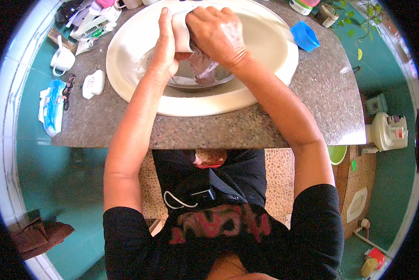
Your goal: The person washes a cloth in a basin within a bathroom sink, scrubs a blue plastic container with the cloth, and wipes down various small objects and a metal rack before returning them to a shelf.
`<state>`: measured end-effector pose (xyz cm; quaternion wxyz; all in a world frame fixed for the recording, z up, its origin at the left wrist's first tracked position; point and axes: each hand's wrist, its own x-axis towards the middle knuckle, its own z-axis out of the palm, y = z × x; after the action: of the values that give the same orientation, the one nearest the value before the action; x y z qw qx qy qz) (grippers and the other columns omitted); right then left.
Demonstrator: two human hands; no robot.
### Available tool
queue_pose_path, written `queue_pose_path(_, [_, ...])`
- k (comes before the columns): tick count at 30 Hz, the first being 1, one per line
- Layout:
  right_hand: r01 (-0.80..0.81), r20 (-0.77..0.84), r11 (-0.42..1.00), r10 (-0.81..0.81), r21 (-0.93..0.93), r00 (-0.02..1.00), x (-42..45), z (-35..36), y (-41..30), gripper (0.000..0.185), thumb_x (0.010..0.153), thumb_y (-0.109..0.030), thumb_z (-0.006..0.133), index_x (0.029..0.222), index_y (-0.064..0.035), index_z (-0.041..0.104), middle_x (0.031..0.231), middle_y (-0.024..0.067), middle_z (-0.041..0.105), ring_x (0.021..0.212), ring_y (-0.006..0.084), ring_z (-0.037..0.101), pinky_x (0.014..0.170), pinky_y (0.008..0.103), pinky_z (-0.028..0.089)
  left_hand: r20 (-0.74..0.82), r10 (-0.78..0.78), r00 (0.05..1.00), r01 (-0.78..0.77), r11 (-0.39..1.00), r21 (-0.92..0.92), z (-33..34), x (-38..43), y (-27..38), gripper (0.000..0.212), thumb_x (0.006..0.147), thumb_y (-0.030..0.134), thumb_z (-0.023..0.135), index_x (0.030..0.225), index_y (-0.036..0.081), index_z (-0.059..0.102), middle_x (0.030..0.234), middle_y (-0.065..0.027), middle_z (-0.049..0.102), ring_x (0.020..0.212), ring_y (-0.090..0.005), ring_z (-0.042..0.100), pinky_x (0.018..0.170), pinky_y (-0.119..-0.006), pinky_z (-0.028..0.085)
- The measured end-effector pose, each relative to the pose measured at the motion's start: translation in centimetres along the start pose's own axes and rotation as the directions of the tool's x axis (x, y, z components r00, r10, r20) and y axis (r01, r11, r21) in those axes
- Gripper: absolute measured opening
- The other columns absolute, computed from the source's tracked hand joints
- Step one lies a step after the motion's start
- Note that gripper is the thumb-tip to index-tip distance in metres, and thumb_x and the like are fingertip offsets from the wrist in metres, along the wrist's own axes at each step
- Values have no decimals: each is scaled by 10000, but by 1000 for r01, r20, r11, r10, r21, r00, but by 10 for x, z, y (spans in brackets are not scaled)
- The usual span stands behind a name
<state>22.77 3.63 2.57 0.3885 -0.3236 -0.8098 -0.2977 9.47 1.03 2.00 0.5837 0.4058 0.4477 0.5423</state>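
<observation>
My left hand [164,47] grips a white cup [181,33], which is tilted with its mouth towards the right. My right hand [218,36] clutches a wet, purplish-brown cloth [203,68] at the cup's mouth. Its fingertips are hidden, so how far they reach into the cup cannot be seen. The cloth's lower end hangs into a shallow metal basin [192,85]. Under both hands, that basin sits inside an oval cream washbasin [199,107] set in the counter.
The speckled stone counter [209,131] carries a blue cup [304,36] at right. Along the left lie a white soap dish [93,84], a white mug [62,58], eyeglasses [68,89] and a blue tissue pack [52,108]. A potted plant [330,15] stands at the back right.
</observation>
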Motion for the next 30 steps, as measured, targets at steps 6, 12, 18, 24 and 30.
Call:
queue_pose_path(6, [-194,46,910,190,368,981,-8,8,-6,110,719,-178,589,785,-126,660,753,61,628,755,269,632,664,416,501,77,-45,996,56,988,-141,9,-4,-5,780,818,736,366,1324,147,437,1271,-49,518,1186,-211,480,958,-384,400])
queue_pose_path(12, [-406,567,684,-13,606,824,6,2,36,244,786,-166,572,968,-11,619,884,137,636,775,198,606,707,315,469,3,201,980,-201,978,57,-25,16,-7,822,750,774,454,1211,94,483,1010,-31,606,948,-135,584,810,-294,475])
queue_pose_path(18, [-639,579,186,291,747,762,4,-19,82,257,861,-260,594,980,-33,609,879,34,619,818,119,560,752,256,447,125,382,916,-400,836,375,-41,31,-15,841,656,659,706,1130,-7,506,964,-69,611,812,-105,600,533,-221,480])
queue_pose_path(24, [-17,-119,809,107,588,987,16,-2,4,184,823,-213,538,924,-138,672,863,114,658,813,296,637,775,413,510,486,693,532,-606,-89,790,-25,51,-39,664,714,232,756,1245,37,409,1112,-77,566,1015,-183,542,840,-292,457])
queue_pose_path(30, [-643,404,604,500,471,766,17,-14,22,253,824,-301,555,957,-126,681,873,157,659,776,332,637,759,370,496,424,381,821,-562,417,714,6,-3,-10,648,751,249,696,1282,8,413,1274,-142,501,1164,-245,492,1000,-355,375])
